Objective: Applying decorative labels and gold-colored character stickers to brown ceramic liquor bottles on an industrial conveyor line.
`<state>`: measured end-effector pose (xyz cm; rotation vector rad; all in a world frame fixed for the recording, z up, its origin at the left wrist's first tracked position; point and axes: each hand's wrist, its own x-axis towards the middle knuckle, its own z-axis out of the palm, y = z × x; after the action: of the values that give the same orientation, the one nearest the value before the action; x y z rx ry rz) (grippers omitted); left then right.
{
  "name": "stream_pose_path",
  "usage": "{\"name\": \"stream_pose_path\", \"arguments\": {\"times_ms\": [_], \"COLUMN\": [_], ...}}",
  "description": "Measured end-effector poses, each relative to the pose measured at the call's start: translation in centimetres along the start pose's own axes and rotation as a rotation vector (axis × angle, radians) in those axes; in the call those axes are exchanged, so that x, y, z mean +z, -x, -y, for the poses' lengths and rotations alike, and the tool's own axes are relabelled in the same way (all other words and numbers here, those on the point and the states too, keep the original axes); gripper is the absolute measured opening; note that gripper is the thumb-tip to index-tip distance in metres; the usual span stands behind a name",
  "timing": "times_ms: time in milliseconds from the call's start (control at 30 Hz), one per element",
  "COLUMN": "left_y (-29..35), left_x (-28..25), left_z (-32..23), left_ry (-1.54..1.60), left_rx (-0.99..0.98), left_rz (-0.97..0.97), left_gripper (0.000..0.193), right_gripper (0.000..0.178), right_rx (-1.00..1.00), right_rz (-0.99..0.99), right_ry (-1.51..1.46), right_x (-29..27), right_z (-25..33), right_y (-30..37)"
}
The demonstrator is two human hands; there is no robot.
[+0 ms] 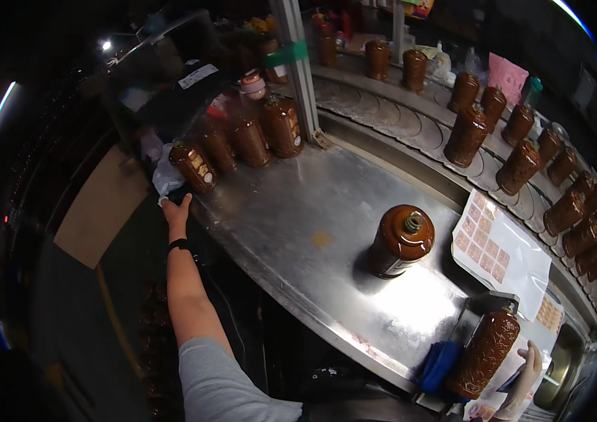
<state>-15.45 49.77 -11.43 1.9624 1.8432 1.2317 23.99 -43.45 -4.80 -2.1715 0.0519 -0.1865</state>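
My left hand (pixel 176 210), bare with a dark wristband, reaches to the table's far left edge. Its thumb and forefinger are spread beside a crumpled white plastic bag (pixel 167 177); a white bit shows at a fingertip. Just beyond stands a labelled brown bottle (pixel 194 167). At the lower right my right hand (pixel 526 373), in a pale glove, is beside a patterned brown bottle (pixel 487 354) tilted in a metal holder (pixel 494 301). Its fingers look apart; part of the hand is hidden. A glossy brown open-necked bottle (pixel 402 243) stands upright on the metal table (pixel 291 211).
Several brown bottles stand at the table's far end by a metal post (pixel 295 70). A curved conveyor (pixel 383 116) carries more along the right. Label sheets (pixel 502 246) lie near the holder, with a blue cloth (pixel 437 366) beside it. Cardboard (pixel 98 207) is at left.
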Motion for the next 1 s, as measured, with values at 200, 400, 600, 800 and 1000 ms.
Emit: {"name": "stream_pose_path", "arguments": {"times_ms": [200,400,600,800,1000], "left_y": [4.6,20.5,33.3,41.0,48.7], "left_x": [-0.4,-5.0,-10.9,-14.1,-13.7], "left_z": [-3.1,-18.5,-30.6,-36.0,-39.7], "left_ry": [0.054,0.656,0.892,0.989,1.127], "left_rx": [-0.28,0.332,0.578,0.694,0.466], "left_rz": [-0.089,0.32,0.766,1.328,1.704], "left_gripper": [0.086,0.06,0.062,0.074,0.099], "right_gripper": [0.033,0.032,0.031,0.029,0.043], "right_rx": [-0.075,-0.021,0.013,0.164,0.09], "right_rz": [-0.035,-0.004,0.079,0.24,0.529], "right_ry": [0.039,-0.1,-0.181,-0.355,-0.422], "right_x": [1.7,1.4,1.9,1.0,1.5], "right_z": [6.8,11.8,14.5,16.0,16.7], "right_y": [2.2,3.3,5.4,9.0,10.7]}}
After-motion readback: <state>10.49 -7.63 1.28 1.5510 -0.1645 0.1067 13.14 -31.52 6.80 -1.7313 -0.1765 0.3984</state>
